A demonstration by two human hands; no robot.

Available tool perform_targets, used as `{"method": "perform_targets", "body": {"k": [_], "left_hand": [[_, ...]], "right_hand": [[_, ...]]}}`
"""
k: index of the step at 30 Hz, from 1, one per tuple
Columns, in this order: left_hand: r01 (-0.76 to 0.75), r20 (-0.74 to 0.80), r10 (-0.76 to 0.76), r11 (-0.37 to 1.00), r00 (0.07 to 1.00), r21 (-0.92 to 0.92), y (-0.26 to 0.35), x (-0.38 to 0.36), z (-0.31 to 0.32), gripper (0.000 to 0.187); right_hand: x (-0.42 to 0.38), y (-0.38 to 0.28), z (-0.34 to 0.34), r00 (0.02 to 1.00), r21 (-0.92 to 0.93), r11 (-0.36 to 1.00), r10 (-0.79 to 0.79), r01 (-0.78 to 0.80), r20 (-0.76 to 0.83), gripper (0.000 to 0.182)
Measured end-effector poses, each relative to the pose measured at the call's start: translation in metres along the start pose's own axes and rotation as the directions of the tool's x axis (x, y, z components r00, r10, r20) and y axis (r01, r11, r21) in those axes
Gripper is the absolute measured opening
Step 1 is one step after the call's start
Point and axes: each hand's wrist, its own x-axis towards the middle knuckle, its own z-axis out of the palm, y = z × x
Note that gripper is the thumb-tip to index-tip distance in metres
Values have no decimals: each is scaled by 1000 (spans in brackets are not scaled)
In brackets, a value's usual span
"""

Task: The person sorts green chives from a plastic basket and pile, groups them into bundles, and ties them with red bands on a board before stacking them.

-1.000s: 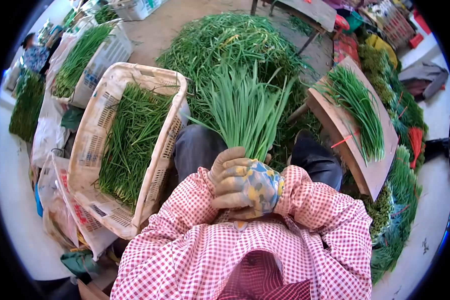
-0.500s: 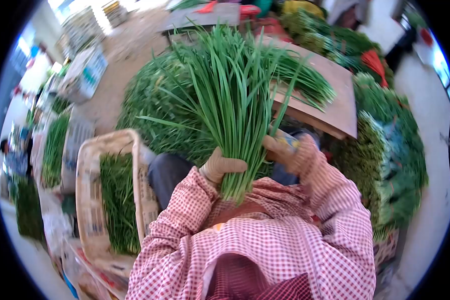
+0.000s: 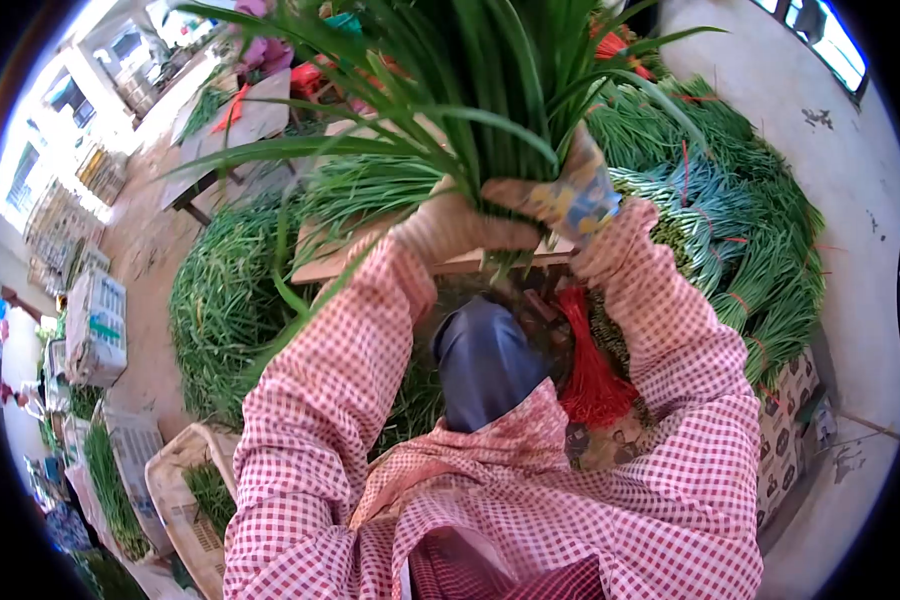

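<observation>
A bunch of long green garlic chives point(image 3: 500, 90) is raised in front of me, its leaves fanning up and outward. My left hand point(image 3: 455, 228), in a pale glove, is closed around the lower part of the bunch. My right hand point(image 3: 555, 195), in a glove with a blue and yellow patterned part, grips it from the other side. Short stem ends poke out below the hands. Just behind them, more chives point(image 3: 370, 190) lie on a wooden board point(image 3: 345, 245), partly covered by my left sleeve and the leaves.
A loose heap of greens point(image 3: 230, 300) lies left on the floor, near a plastic crate point(image 3: 185, 475) holding more. Bundles with red ties point(image 3: 760, 250) are stacked along the right wall. Red strings point(image 3: 590, 370) hang beside my knee point(image 3: 485, 360). Another table point(image 3: 250, 120) stands farther back.
Both hands have lifted the bunch up and forward, from near my lap to over the board. My right hand has closed around it. The view has turned to the right.
</observation>
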Motion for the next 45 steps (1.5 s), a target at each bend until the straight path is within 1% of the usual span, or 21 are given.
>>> {"method": "perform_targets", "body": {"k": [2,4,5,6,8,9,10,13,14,15,19,23,25,27,30,32,34,38,42,44,45], "left_hand": [[-32,100,20,993,995,118,-12,47,-12,68],[37,115,-38,999,993,16,-59,87,-26,66],[56,159,-25,979,987,-196,-89,105,-34,61],[240,39,-240,971,970,6,-72,100,-18,56],[658,-209,-624,703,753,272,-34,91,16,48],[412,-122,-399,903,909,118,-72,98,4,46],[366,-113,-363,930,925,14,-108,104,-8,50],[304,-32,-363,823,931,-480,-113,121,-33,70],[86,-127,-80,996,989,40,-117,120,-34,69],[63,-113,-60,998,992,19,-99,116,-33,67],[47,-117,-79,966,990,-256,-51,71,-31,45],[106,-178,-335,678,925,-727,-37,-2,-34,39],[5,-277,-299,688,913,-726,-33,-44,-30,41],[-146,-431,-256,694,865,-705,-24,-81,-18,50],[-279,-561,-236,678,794,-680,-26,-133,-12,61],[-388,-597,-81,689,798,-613,-24,-158,-3,69],[-475,-683,-56,677,729,-562,-27,-186,-5,72],[-591,-752,44,649,657,-479,-53,-240,-39,69],[-645,-776,49,589,629,-486,-39,-267,-55,64],[-681,-751,157,568,641,-462,-49,-282,-74,60],[-704,-761,207,578,615,-412,-38,-282,-74,56]], "right_hand": [[12,33,-37,994,-20,999,-30,28,-109,94],[10,68,-69,990,26,998,-54,58,-128,86],[8,89,-82,988,85,992,-81,93,-132,78],[1,113,-89,988,109,990,-69,84,-136,73],[-12,171,-109,994,285,957,-26,55,-105,61],[-13,181,-109,994,390,920,10,34,-110,55],[-13,190,-111,993,404,915,40,7,-107,50],[7,162,-97,990,175,977,135,-124,-51,51],[19,133,-86,978,48,979,201,-199,-46,59],[28,122,-81,978,71,976,207,-206,-7,63],[41,80,-45,945,85,942,319,-324,66,61],[36,91,1,822,67,823,554,-565,130,59],[23,87,34,850,23,860,499,-510,167,64],[10,52,68,848,182,844,443,-504,293,75],[1,52,118,753,-32,827,526,-561,395,79],[0,63,154,850,-402,897,350,-184,393,78],[-7,66,183,865,-676,734,300,60,402,74],[-6,62,238,790,-659,744,335,112,513,71],[5,48,277,735,-615,783,474,-99,485,64],[21,66,267,510,-285,870,471,-402,720,54],[15,49,253,612,-210,852,496,-480,616,51]]}}
